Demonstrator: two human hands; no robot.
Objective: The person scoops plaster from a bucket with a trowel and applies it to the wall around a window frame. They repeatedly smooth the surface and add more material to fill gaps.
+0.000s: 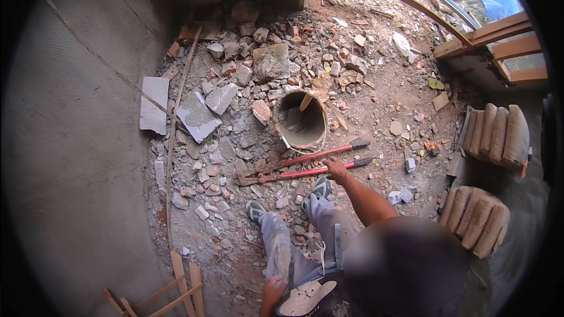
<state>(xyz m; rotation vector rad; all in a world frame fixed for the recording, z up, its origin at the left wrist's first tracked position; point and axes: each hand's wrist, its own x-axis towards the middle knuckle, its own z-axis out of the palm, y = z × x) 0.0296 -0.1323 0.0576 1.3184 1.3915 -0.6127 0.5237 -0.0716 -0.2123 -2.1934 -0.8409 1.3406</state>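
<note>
A long-handled bolt cutter (305,170) lies across the rubble, its jaws to the left and its two red, black-tipped handles spread to the right. My right hand (337,169) reaches over the nearer handle, fingers stretched out; whether they touch it is unclear. Low in the view, my left hand (274,289) rests against my trouser leg, its fingers mostly hidden. Just beyond the bolt cutter stands a mortar-crusted bucket (283,118) with a wire bail and a wooden tool handle (306,101) sticking up inside.
Broken concrete and brick (271,62) are heaped toward the far wall. Stacked filled sacks (477,218) stand at the right. A thin pole (183,88) lies along the left wall, with wooden slats (197,287) at lower left. Timber framing (482,35) borders the far right.
</note>
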